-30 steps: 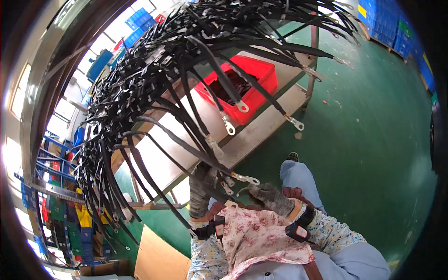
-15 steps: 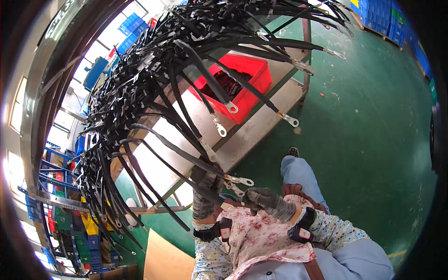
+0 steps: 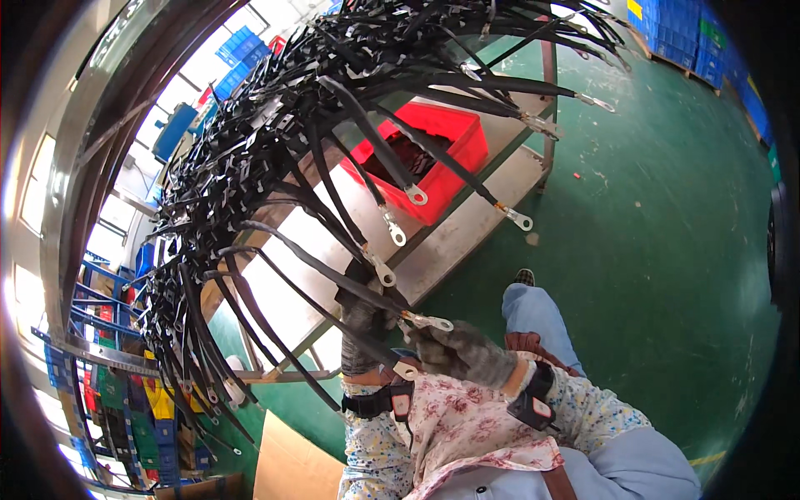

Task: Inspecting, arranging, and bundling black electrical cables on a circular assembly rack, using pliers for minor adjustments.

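Note:
Many black cables (image 3: pixel 275 125) with silvery ring lugs hang in a dense bundle over a rack. My left hand (image 3: pixel 364 327), in a grey glove, is closed around a black cable behind the cables that cross it; its fingers are partly hidden. My right hand (image 3: pixel 467 357), also gloved, meets it and pinches the lug at the held cable's end, mostly covered by the fingers. Just above the right fingers lies another ring lug (image 3: pixel 432 322). A further flat lug (image 3: pixel 407 370) hangs below, near both hands, and one more lug (image 3: pixel 384 272) is above the left hand.
A red bin (image 3: pixel 467 158) with dark contents stands on a pale shelf (image 3: pixel 500 187) behind the hanging cables. Blue crates (image 3: pixel 675 33) are stacked at the far right. A cardboard sheet (image 3: pixel 296 458) lies at lower left, on the green floor (image 3: pixel 650 250).
My right hand has moved left and closer to my left hand, now covering the lug seen between them before. My left hand has shifted slightly.

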Action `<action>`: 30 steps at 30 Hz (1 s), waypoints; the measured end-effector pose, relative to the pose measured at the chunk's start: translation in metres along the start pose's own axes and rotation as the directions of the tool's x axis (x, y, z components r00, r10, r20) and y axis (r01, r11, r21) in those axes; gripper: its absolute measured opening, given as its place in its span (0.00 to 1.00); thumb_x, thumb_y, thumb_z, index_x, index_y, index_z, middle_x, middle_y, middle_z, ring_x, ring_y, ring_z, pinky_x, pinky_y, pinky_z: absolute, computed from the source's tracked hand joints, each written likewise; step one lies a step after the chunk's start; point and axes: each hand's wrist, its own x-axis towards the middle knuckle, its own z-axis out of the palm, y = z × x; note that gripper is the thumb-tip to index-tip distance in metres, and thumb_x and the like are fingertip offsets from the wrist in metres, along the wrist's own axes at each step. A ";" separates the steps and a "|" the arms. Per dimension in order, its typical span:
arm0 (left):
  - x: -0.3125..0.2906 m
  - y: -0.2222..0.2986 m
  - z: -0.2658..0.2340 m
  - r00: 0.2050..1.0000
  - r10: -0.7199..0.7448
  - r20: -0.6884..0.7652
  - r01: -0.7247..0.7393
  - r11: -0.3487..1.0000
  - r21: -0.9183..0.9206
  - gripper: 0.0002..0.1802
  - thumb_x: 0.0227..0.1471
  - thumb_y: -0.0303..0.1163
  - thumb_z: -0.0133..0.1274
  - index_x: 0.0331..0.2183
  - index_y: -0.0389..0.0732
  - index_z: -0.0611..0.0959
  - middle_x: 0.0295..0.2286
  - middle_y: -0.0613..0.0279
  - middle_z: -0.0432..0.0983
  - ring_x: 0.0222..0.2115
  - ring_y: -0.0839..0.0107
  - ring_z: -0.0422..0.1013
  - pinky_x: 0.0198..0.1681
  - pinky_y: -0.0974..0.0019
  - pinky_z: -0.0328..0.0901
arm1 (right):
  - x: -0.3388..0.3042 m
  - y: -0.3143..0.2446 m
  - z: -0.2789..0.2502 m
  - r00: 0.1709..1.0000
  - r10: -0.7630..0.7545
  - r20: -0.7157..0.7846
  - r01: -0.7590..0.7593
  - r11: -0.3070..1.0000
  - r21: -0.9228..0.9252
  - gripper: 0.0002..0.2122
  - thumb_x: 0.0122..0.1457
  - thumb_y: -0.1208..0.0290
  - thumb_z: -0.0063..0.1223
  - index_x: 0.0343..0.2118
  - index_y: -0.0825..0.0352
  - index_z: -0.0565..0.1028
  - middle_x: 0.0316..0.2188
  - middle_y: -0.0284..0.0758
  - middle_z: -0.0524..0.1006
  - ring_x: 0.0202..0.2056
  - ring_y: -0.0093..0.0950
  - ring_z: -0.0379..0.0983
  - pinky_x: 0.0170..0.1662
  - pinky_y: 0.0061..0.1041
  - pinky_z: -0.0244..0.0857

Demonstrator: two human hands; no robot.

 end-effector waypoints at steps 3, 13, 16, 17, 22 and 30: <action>0.004 0.002 0.024 0.937 -0.006 -0.349 0.032 0.997 0.071 0.11 0.48 0.31 0.52 0.34 0.35 0.74 0.19 0.63 0.70 0.15 0.75 0.65 0.15 0.75 0.59 | 0.023 -0.006 -0.019 0.993 0.065 0.098 -0.077 0.989 0.123 0.19 0.56 0.59 0.48 0.43 0.70 0.67 0.24 0.28 0.67 0.21 0.16 0.59 0.30 0.18 0.63; -0.005 -0.015 -0.032 0.977 0.184 0.104 -0.209 0.910 0.358 0.22 0.46 0.28 0.54 0.45 0.38 0.69 0.33 0.61 0.70 0.34 0.72 0.68 0.33 0.69 0.67 | 0.023 0.013 -0.025 0.998 -0.012 0.058 0.006 0.995 0.096 0.11 0.56 0.66 0.49 0.38 0.68 0.69 0.29 0.34 0.73 0.29 0.24 0.72 0.32 0.20 0.68; -0.003 -0.003 -0.018 0.973 -0.001 -0.231 0.038 0.987 0.154 0.19 0.49 0.26 0.51 0.45 0.37 0.69 0.32 0.63 0.70 0.30 0.76 0.68 0.30 0.72 0.67 | 0.034 0.003 -0.014 0.999 -0.046 0.001 0.046 0.997 -0.069 0.10 0.56 0.70 0.48 0.39 0.69 0.69 0.30 0.33 0.72 0.31 0.23 0.71 0.34 0.19 0.68; 0.001 -0.002 -0.013 0.989 0.054 -0.139 -0.022 0.974 0.225 0.18 0.50 0.26 0.50 0.44 0.37 0.69 0.31 0.64 0.70 0.28 0.77 0.68 0.29 0.74 0.67 | 0.036 0.004 -0.026 0.999 0.005 0.049 -0.010 0.995 0.100 0.11 0.56 0.72 0.48 0.41 0.69 0.68 0.30 0.33 0.72 0.32 0.23 0.71 0.36 0.19 0.67; -0.022 -0.012 -0.012 0.969 0.142 -0.203 -0.107 0.979 0.174 0.16 0.52 0.30 0.48 0.43 0.37 0.70 0.28 0.65 0.70 0.26 0.76 0.68 0.27 0.75 0.66 | 0.024 0.013 -0.012 0.985 -0.075 -0.158 0.021 0.948 -0.319 0.17 0.55 0.78 0.46 0.48 0.70 0.65 0.33 0.35 0.73 0.33 0.25 0.71 0.38 0.21 0.67; -0.069 -0.051 -0.051 0.925 -0.072 -0.373 0.007 0.985 -0.173 0.22 0.47 0.32 0.56 0.44 0.40 0.69 0.31 0.64 0.71 0.27 0.75 0.71 0.27 0.75 0.68 | 0.033 0.019 -0.010 0.972 -0.172 -0.159 0.035 0.779 -0.626 0.15 0.54 0.77 0.48 0.46 0.70 0.67 0.36 0.36 0.73 0.36 0.25 0.70 0.42 0.20 0.65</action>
